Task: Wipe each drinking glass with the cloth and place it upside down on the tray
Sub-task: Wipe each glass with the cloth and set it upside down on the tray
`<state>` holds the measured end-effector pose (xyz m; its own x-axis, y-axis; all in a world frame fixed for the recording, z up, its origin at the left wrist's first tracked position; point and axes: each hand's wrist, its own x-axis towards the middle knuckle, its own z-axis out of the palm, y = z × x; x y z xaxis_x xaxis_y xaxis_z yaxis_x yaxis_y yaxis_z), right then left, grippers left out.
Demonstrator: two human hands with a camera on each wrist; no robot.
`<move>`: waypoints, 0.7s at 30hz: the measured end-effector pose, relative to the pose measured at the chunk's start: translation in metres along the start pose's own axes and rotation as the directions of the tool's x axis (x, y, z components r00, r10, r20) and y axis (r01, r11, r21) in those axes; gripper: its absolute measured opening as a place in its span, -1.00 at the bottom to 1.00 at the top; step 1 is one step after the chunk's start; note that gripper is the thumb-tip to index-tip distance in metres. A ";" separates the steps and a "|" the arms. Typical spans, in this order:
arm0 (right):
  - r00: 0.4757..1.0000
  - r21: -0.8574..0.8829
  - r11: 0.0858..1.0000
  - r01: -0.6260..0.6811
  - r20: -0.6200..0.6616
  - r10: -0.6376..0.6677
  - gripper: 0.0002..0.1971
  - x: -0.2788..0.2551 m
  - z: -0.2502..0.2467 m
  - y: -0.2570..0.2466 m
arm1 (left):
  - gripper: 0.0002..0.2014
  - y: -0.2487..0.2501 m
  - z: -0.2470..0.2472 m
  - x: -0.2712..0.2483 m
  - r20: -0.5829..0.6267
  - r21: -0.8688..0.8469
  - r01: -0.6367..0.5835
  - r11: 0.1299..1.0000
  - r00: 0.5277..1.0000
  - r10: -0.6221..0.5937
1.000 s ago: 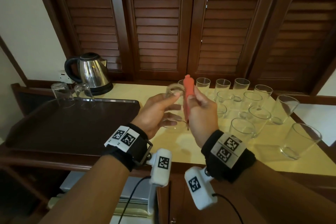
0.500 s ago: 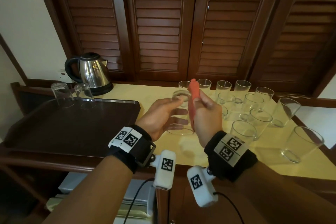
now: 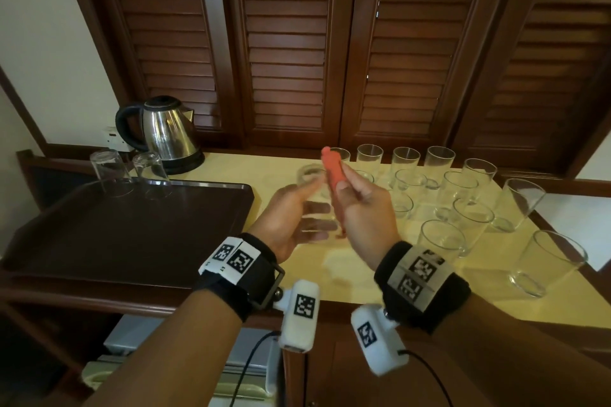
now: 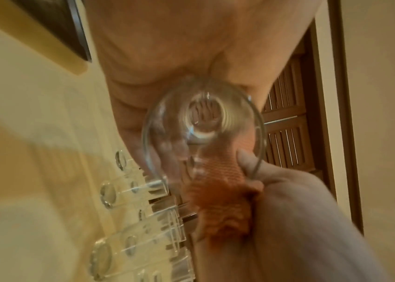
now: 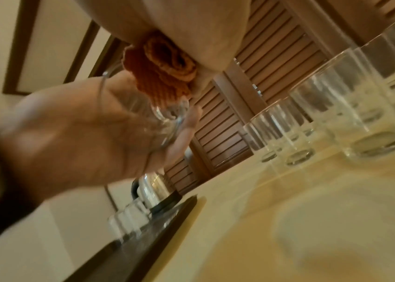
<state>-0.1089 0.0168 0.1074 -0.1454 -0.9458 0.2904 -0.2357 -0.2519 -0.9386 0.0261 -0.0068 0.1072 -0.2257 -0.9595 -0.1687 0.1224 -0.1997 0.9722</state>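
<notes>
Lining a yellow counter below louvred shutters, glasses stand; fingers pinching cloth.

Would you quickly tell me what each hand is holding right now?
Left hand: holding a glass.
Right hand: holding the orange cloth.

Left hand holds a glass against the orange cloth

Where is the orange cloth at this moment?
In the head view the cloth is centre frame, gripped by the right hand, against the glass held by the left hand, above the counter.
</notes>
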 end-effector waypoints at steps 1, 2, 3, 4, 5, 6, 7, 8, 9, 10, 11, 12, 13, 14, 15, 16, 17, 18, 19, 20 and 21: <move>1.000 -0.028 1.000 -0.013 0.000 0.013 -0.58 0.010 -0.006 -0.003 | -0.60 -0.003 0.000 -0.001 0.031 0.070 -0.018 0.997 0.999 0.016; 1.000 -0.070 0.997 -0.011 0.023 0.013 -0.58 0.017 -0.012 -0.005 | -0.57 -0.007 -0.001 -0.001 0.040 0.160 -0.072 0.985 0.997 0.067; 0.998 -0.133 0.991 0.014 0.067 -0.005 -0.60 0.022 -0.016 -0.007 | -0.56 -0.010 -0.003 -0.001 0.031 0.279 -0.155 0.948 0.988 0.153; 0.992 -0.201 0.978 0.062 0.124 -0.037 -0.61 0.021 -0.018 -0.009 | -0.54 -0.013 -0.007 0.002 0.019 0.417 -0.232 0.879 0.969 0.247; 0.980 -0.263 0.957 0.124 0.183 -0.077 -0.62 0.019 -0.019 -0.009 | -0.51 -0.015 -0.012 0.003 0.009 0.542 -0.271 0.796 0.949 0.316; 0.965 -0.305 0.933 0.192 0.233 -0.122 -0.63 0.015 -0.020 -0.008 | -0.45 -0.016 -0.016 0.003 -0.008 0.635 -0.279 0.720 0.930 0.367; 0.952 -0.333 0.910 0.246 0.261 -0.162 -0.64 0.014 -0.021 -0.006 | -0.40 -0.018 -0.018 0.002 -0.026 0.689 -0.279 0.669 0.913 0.408; 0.944 -0.357 0.891 0.281 0.270 -0.190 -0.65 0.015 -0.022 -0.005 | -0.36 -0.020 -0.019 0.000 -0.040 0.718 -0.283 0.636 0.895 0.443; 0.941 -0.389 0.869 0.306 0.264 -0.213 -0.66 0.018 -0.024 -0.005 | -0.33 -0.023 -0.018 -0.002 -0.044 0.738 -0.295 0.607 0.877 0.479; 0.938 -0.423 0.845 0.328 0.254 -0.237 -0.66 0.021 -0.024 -0.005 | -0.33 -0.026 -0.015 -0.003 -0.041 0.752 -0.308 0.583 0.860 0.508; 0.932 -0.452 0.820 0.352 0.246 -0.265 -0.66 0.021 -0.023 -0.007 | -0.33 -0.028 -0.012 -0.004 -0.037 0.764 -0.318 0.561 0.847 0.530; 0.923 -0.460 0.803 0.378 0.249 -0.292 -0.66 0.020 -0.021 -0.008 | -0.33 -0.030 -0.011 -0.003 -0.039 0.769 -0.327 0.549 0.833 0.552; 0.911 -0.450 0.795 0.407 0.264 -0.317 -0.65 0.018 -0.018 -0.009 | -0.33 -0.031 -0.011 -0.001 -0.053 0.767 -0.335 0.548 0.817 0.574; 0.896 -0.434 0.788 0.436 0.288 -0.337 -0.65 0.016 -0.017 -0.009 | -0.32 -0.032 -0.015 0.001 -0.077 0.760 -0.341 0.553 0.798 0.597; 0.886 -0.432 0.778 0.456 0.305 -0.350 -0.65 0.015 -0.017 -0.006 | -0.33 -0.033 -0.019 0.003 -0.101 0.754 -0.349 0.556 0.776 0.623; 0.884 -0.448 0.766 0.461 0.303 -0.355 -0.65 0.015 -0.018 -0.004 | -0.34 -0.035 -0.020 0.003 -0.113 0.750 -0.363 0.553 0.753 0.649; 0.889 -0.474 0.753 0.456 0.279 -0.363 -0.64 0.016 -0.018 -0.003 | -0.35 -0.038 -0.020 0.002 -0.112 0.750 -0.377 0.544 0.738 0.665; 0.891 -0.494 0.741 0.455 0.249 -0.380 -0.63 0.018 -0.016 -0.003 | -0.35 -0.040 -0.016 0.001 -0.096 0.753 -0.389 0.531 0.733 0.673; 0.885 -0.499 0.731 0.465 0.232 -0.404 -0.63 0.017 -0.013 -0.004 | -0.33 -0.041 -0.013 0.001 -0.080 0.755 -0.397 0.522 0.735 0.674; 0.875 -0.487 0.727 0.484 0.238 -0.423 -0.63 0.015 -0.009 -0.006 | -0.31 -0.042 -0.011 0.002 -0.080 0.754 -0.395 0.526 0.738 0.670; 0.860 -0.459 0.728 0.510 0.259 -0.440 -0.62 0.012 -0.005 -0.007 | -0.29 -0.042 -0.012 0.003 -0.097 0.745 -0.395 0.538 0.734 0.672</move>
<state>-0.1142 0.0083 0.1182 0.2273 -0.7558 0.6141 -0.6865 -0.5716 -0.4494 0.0315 -0.0039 0.0640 0.0108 -0.8577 0.5141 -0.5648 0.4190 0.7110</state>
